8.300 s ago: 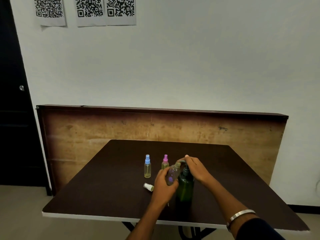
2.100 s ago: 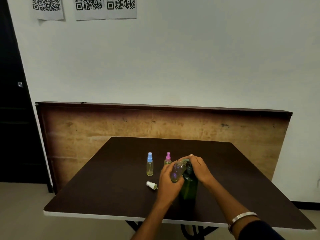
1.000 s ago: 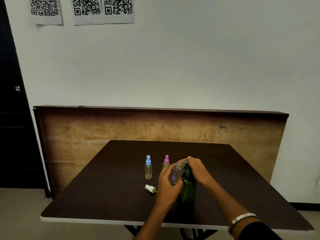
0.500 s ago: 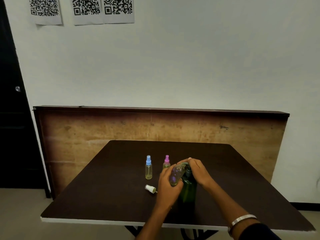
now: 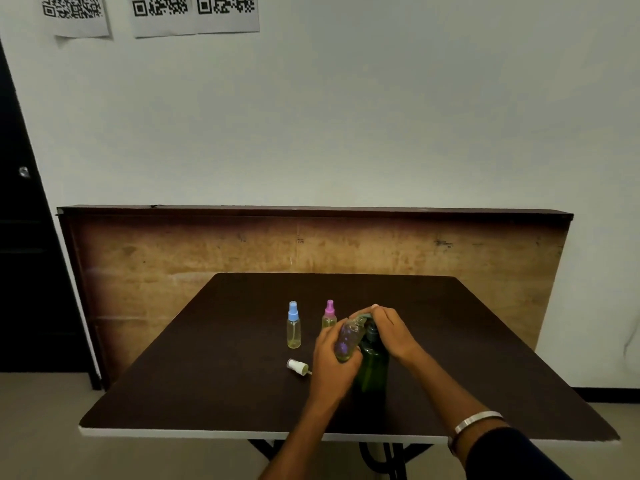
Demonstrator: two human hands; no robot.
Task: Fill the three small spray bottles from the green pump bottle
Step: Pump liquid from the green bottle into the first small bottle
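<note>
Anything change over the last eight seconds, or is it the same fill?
Nothing visibly changed: left hand still holds the tilted clear uncapped spray bottle at the green pump bottle spout, right hand stays on the pump. Blue-capped bottle, pink-capped bottle, loose white sprayer cap unmoved.
</note>
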